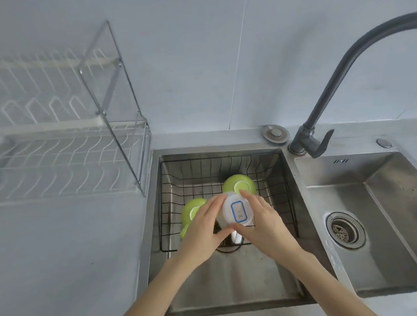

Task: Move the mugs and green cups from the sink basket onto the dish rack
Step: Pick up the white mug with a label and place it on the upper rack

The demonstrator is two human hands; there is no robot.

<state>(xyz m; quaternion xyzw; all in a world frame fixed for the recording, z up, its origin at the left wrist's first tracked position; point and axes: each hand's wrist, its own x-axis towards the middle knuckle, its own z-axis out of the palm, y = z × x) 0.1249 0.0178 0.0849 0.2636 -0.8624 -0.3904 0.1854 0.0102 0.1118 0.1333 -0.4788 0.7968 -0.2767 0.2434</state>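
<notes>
Both hands (233, 227) clasp the white mug (238, 211), hiding its sides.

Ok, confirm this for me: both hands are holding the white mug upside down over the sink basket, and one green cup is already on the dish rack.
One detail is wrong. The head view shows the dish rack holding no cup; both green cups sit in the sink basket. The rest stands: the left hand and right hand hold the white mug upside down over the basket.

Both hands, the left (203, 230) and the right (263, 224), are bare, as are the sleeveless forearms.
</notes>
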